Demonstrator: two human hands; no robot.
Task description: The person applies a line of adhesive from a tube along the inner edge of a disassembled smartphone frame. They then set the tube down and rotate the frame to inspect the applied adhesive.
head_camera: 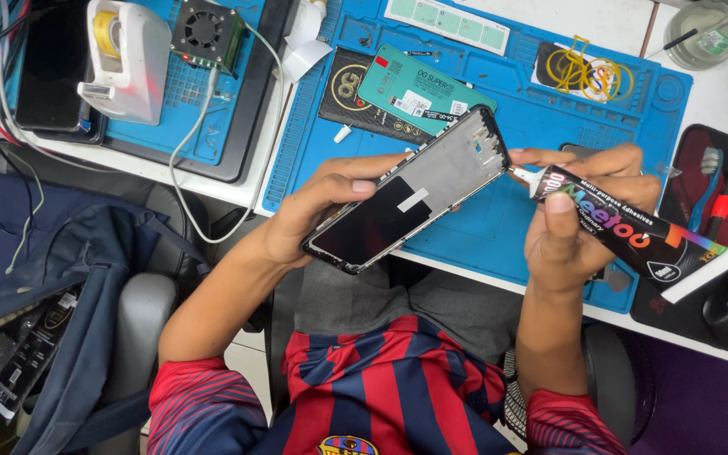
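Left hand (313, 211) grips phone frame (410, 190), tilted, above the blue mat's (499, 227) near edge. Right hand (579, 215) clasps glue tube (634, 232), nozzle touching the frame's top corner.

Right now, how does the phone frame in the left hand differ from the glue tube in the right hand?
The phone frame is flat, wide and mostly grey; the glue tube is narrow, rounded, black with coloured print. The left hand grips the frame from its side; the right hand wraps the tube. The tube's nozzle meets the frame's corner. Both lie tilted.

Single head view, looking steeply down, close over blue mat (499, 101)
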